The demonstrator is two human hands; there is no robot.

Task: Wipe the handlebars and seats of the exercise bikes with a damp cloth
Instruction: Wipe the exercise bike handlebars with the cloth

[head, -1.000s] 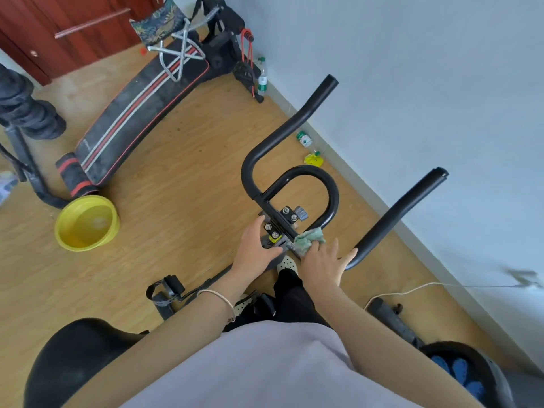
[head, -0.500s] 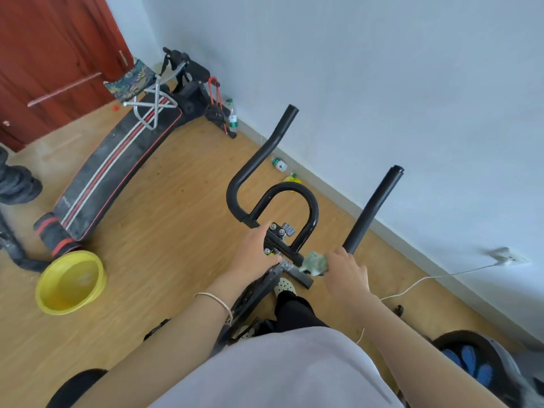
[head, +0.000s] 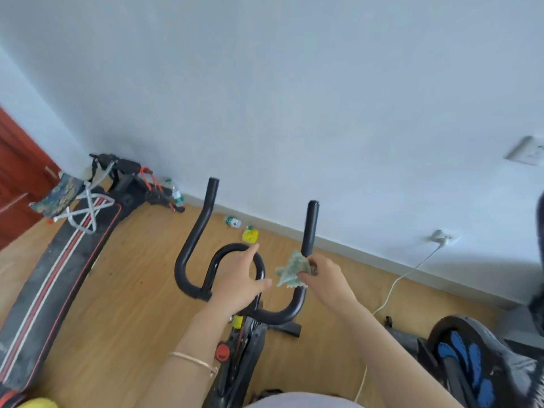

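Note:
The exercise bike's black handlebars (head: 194, 240) stand in the middle of the head view, with a centre loop and two upright horns. My left hand (head: 238, 282) lies over the centre loop, fingers straight and spread. My right hand (head: 325, 278) pinches a crumpled green cloth (head: 293, 272) beside the lower part of the right horn (head: 310, 228). Whether the cloth touches the bar I cannot tell. The bike's seat is out of view.
A black sit-up bench (head: 53, 278) with red stripes lies on the wooden floor at left, with a folding stool (head: 73, 201) on it. Bottles (head: 234, 222) lie by the wall. A white cable (head: 394, 287) runs to a socket. Another machine (head: 471, 357) stands at right.
The view has tilted up towards the wall. My left hand moved up from the stem bolts onto the centre loop. My right hand lifted the cloth from the clamp towards the right horn.

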